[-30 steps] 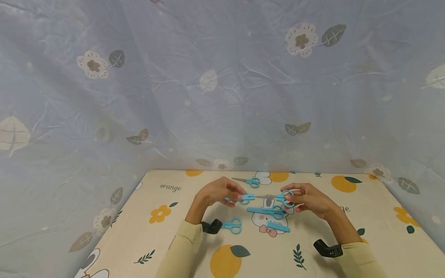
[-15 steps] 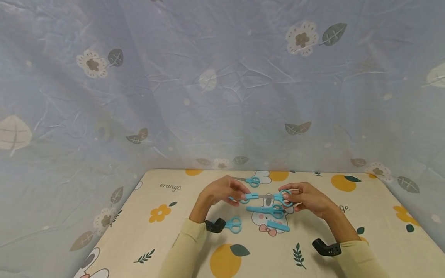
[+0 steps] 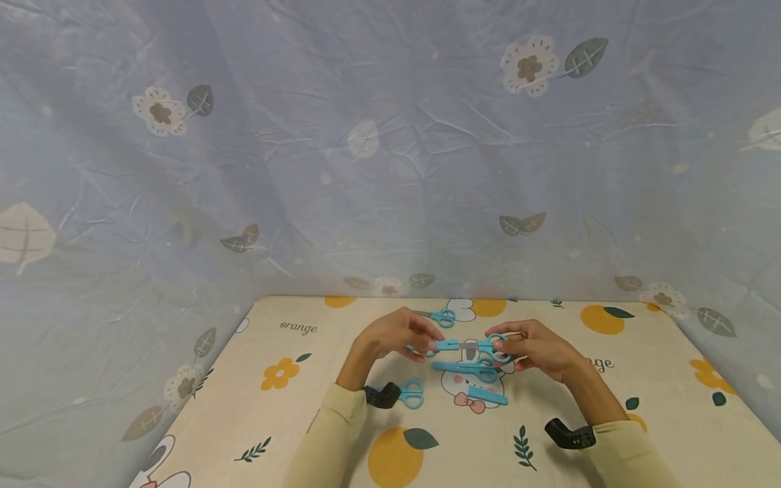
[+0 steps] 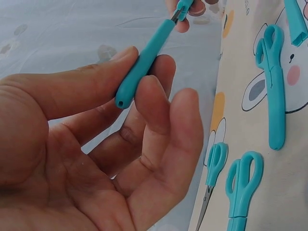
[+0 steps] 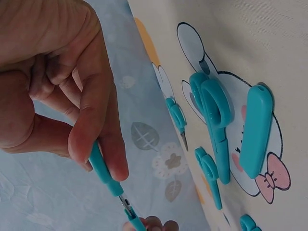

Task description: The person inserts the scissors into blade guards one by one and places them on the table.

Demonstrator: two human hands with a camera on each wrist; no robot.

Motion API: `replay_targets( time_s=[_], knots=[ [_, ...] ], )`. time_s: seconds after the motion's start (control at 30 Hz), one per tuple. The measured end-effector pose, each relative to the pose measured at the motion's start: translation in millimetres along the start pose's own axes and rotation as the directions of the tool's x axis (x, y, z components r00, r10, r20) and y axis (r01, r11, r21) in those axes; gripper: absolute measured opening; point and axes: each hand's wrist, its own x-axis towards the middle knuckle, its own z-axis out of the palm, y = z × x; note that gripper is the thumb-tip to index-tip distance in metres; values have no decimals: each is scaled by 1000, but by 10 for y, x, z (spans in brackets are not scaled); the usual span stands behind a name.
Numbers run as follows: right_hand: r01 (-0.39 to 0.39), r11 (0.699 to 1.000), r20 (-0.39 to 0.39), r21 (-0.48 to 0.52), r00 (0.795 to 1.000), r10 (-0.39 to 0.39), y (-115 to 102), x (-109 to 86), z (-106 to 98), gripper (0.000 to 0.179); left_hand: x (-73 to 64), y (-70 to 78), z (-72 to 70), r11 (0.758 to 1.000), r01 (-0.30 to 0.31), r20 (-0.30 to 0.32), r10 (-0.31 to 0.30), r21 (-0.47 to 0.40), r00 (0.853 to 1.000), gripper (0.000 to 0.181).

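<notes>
My left hand (image 3: 396, 337) pinches a turquoise blade cover (image 4: 144, 65) between thumb and fingers, its closed end toward the palm. My right hand (image 3: 539, 351) grips turquoise-handled scissors (image 5: 103, 171) by the handles. Their metal blades run into the cover's mouth, with a short length of metal showing between cover and handles. Both are held above the table. Beneath them, covered scissors (image 3: 465, 368) lie on the rabbit print, beside a loose cover (image 3: 487, 395). Another pair (image 4: 244, 185) lies under my left hand, partly hidden in the head view.
Scissors with bare blades (image 4: 217, 163) lie toward the back of the table. One more pair (image 3: 412, 394) sits by my left wrist, partly behind the black wrist camera (image 3: 383, 395). A patterned cloth (image 3: 342, 440) covers the table, and a grey-blue curtain (image 3: 390, 169) hangs behind.
My left hand has moved right and my right hand slightly left, bringing the cover and scissors together. The blades have slid into the cover, so less metal shows.
</notes>
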Motion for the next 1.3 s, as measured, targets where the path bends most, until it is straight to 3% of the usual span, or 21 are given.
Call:
replay_targets(
  time_s=[0.33, 0.67, 1.03, 1.3],
  knots=[
    [32, 999, 11, -4, 999, -32, -2, -8, 27, 51, 11, 13, 20, 1000, -7, 6, 7, 15, 1000, 23],
    [65, 996, -29, -59, 997, -67, 35, 50, 75, 50, 10, 17, 30, 1000, 0, -7, 0, 10, 1000, 22],
    [18, 1000, -42, -24, 999, -19, 6, 61, 137, 51, 41, 4, 59, 1000, -15, -4, 15, 19, 1000, 22],
    [53, 998, -64, -39, 996, -55, 13, 63, 159, 53, 60, 6, 73, 1000, -14, -16, 14, 3, 1000, 20]
  ],
)
